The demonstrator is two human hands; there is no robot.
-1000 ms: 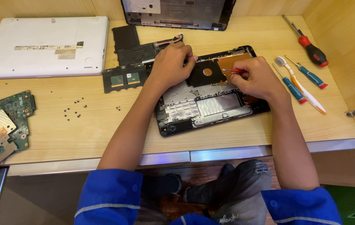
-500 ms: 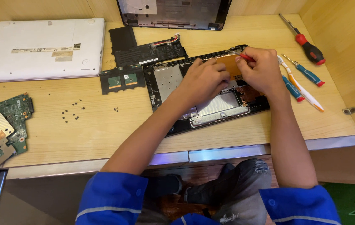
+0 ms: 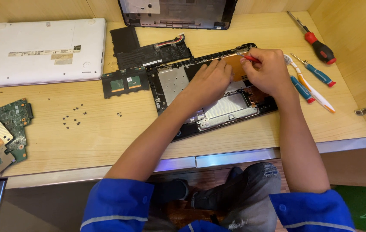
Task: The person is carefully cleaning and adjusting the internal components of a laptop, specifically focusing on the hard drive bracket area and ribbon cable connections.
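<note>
Nearest the viewer, two blue sleeves with pale stripes framed bare forearms reaching over the pale wooden tabletop (image 3: 105, 129). The landmark, an opened black plastic laptop base (image 3: 183, 86) with dull silver metal shielding, lay tilted at the tabletop's middle. The left hand (image 3: 211, 79) rested flat on its centre, fingers spread and pressing down, its grip closed on nothing. The right hand (image 3: 269, 71) hovered over the base's far right corner, its grip pinched around a slim red-handled tool (image 3: 251, 58) whose tip touched the base's rim. Left of the base lay scattered small dark screws (image 3: 73, 118) and a green circuit board (image 3: 6, 126). Right of it lay blue-handled screwdrivers (image 3: 314, 79) and a white toothbrush (image 3: 309, 83). Beyond the base sat a flat black battery pack (image 3: 153, 51), and farther left a smooth white rectangular laptop cover (image 3: 41, 51).
</note>
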